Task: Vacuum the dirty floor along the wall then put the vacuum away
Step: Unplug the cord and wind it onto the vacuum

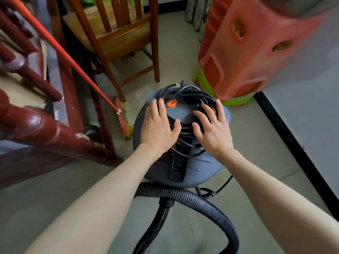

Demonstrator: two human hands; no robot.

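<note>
The grey floor (60, 195) runs to a pale wall (311, 99) on my right, edged by a black skirting strip (286, 129). The vacuum (201, 162), a round grey drum, stands on the floor straight ahead of me, near that wall. Its black power cord (185, 92) is coiled in loops on the lid, around an orange knob (172, 103). My left hand (157, 131) lies flat on the left side of the lid, fingers straight and spread, tips on the cord. My right hand (212, 131) rests on the right side the same way, fingers splayed wide over the loops, gripping nothing. The ribbed black hose (201, 200) curves from the drum's near side across the floor toward me. I cannot see inside the drum. Behind it stands a stack of orange stools (244, 52) on a green one (205, 83). A wooden chair (117, 39) sits beyond, a red-handled broom (77, 65) leans at left beside dark red furniture (36, 125).
</note>
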